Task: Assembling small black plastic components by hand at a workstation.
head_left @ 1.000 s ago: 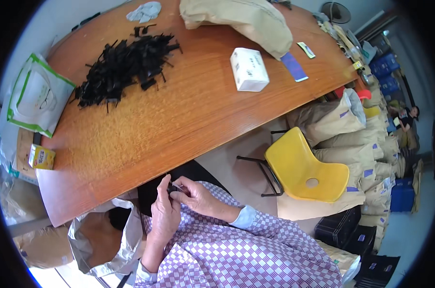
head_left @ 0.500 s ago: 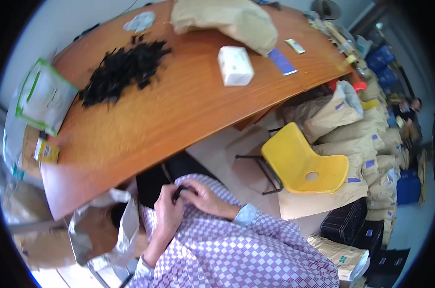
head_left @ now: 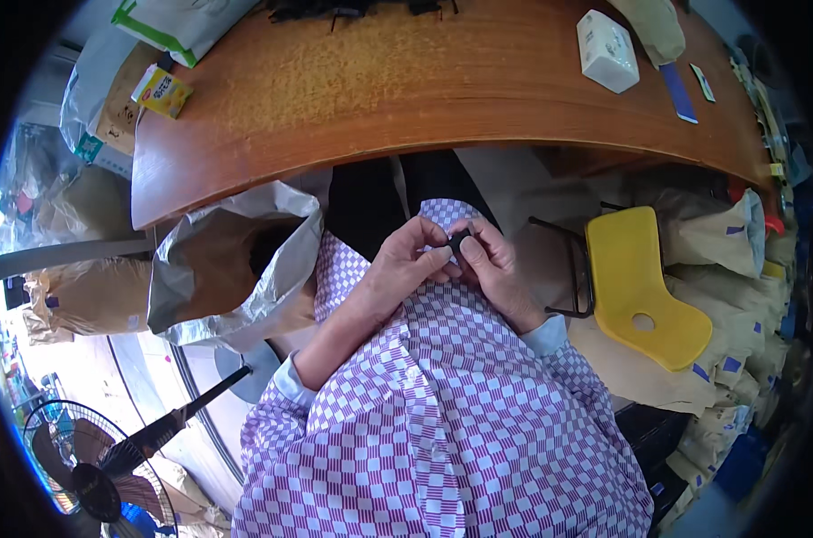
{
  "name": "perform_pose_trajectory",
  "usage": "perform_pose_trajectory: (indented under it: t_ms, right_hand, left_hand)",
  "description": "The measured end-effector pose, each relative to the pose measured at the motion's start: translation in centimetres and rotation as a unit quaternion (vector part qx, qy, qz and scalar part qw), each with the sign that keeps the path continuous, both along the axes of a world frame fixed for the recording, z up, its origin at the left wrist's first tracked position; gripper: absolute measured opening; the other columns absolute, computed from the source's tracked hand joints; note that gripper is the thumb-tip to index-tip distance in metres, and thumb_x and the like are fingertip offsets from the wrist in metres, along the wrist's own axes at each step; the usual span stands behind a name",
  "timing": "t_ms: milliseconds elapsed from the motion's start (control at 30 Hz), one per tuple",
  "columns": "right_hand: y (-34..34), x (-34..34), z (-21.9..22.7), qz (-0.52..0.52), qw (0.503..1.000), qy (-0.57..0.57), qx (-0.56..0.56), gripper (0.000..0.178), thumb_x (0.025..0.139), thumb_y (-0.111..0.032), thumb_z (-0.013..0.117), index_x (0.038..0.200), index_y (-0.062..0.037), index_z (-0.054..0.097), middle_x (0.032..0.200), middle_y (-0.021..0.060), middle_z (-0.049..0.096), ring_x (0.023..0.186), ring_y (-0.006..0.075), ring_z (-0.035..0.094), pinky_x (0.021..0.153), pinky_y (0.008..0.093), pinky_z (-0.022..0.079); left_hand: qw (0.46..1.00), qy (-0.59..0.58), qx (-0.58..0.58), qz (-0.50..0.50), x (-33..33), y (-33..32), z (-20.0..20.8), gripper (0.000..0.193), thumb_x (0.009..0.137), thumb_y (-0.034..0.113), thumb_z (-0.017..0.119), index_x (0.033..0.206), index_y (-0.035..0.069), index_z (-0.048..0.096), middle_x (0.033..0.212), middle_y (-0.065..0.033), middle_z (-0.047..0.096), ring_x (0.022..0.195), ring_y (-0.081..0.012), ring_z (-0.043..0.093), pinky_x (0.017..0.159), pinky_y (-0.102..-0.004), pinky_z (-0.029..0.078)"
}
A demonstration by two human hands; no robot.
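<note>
Over my lap, my left hand (head_left: 404, 266) and my right hand (head_left: 494, 269) come together. Between them they pinch a small black piece (head_left: 458, 240) with thumbs and fingertips. Its exact kind is too small to make out, and the fingers cover part of it. A checked purple-and-white garment (head_left: 415, 386) covers my front and lap below the hands. Left of my left hand stands a large paper sack (head_left: 200, 278) with a silvery lining, its mouth wide open and something dark inside.
Ahead is a wooden table (head_left: 352, 117) with black pieces (head_left: 334, 9) at its far edge, a white tissue pack (head_left: 606, 52) and a yellow carton (head_left: 161, 91). A yellow chair (head_left: 635, 287) and several paper sacks (head_left: 707, 229) stand right. A fan (head_left: 97, 489) is at lower left.
The view has turned and tipped down, so the black pile has slid toward the top edge and the fan has come into view. Both hands still hold the small black piece.
</note>
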State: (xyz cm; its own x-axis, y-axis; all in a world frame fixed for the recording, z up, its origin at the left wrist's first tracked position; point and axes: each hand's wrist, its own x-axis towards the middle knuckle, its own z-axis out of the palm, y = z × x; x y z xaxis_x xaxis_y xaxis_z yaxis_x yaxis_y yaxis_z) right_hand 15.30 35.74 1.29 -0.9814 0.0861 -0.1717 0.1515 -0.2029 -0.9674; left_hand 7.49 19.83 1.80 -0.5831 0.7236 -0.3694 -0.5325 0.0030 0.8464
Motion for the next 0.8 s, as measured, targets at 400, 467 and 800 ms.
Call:
perform_pose_trajectory:
  t_ms: [400, 467, 800]
  right_hand:
    - [-1.0, -1.6, 1.3, 0.032, 0.991, 0.002, 0.127, 0.025, 0.097, -0.018, 0.045, 0.115, -0.0036, 0.054, 0.095, 0.0039, 0.061, 0.083, 0.007, 0.057, 0.073, 0.0197, 0.047]
    - [-0.8, -1.9, 1.2, 0.052, 0.985, -0.009, 0.162, 0.026, 0.096, -0.015, 0.045, 0.118, -0.0044, 0.054, 0.1, 0.005, 0.063, 0.084, 0.0078, 0.058, 0.072, 0.0204, 0.048]
    - [-2.1, -4.9, 1.3, 0.049, 0.987, -0.136, 0.074, 0.037, 0.1, -0.026, 0.037, 0.13, -0.0035, 0.044, 0.057, -0.0051, 0.038, 0.05, 0.0031, 0.035, 0.046, 0.0192, 0.026]
  left_hand:
    - [0.998, -0.032, 0.041, 0.035, -0.6, -0.8, -0.8, 0.018, 0.089, 0.005, 0.057, 0.104, 0.004, 0.047, 0.091, -0.0049, 0.059, 0.081, -0.0118, 0.065, 0.066, -0.0194, 0.052]
    - [0.999, -0.035, 0.014, 0.03, -1.0, -0.9, -0.8, 0.019, 0.089, 0.003, 0.057, 0.105, 0.004, 0.048, 0.092, -0.0048, 0.06, 0.081, -0.0121, 0.065, 0.065, -0.0194, 0.051]
    - [0.98, -0.116, 0.075, 0.146, -2.6, -1.7, -2.1, 0.028, 0.085, 0.002, 0.061, 0.111, 0.006, 0.05, 0.093, -0.0028, 0.056, 0.079, -0.0083, 0.056, 0.072, -0.0214, 0.048]
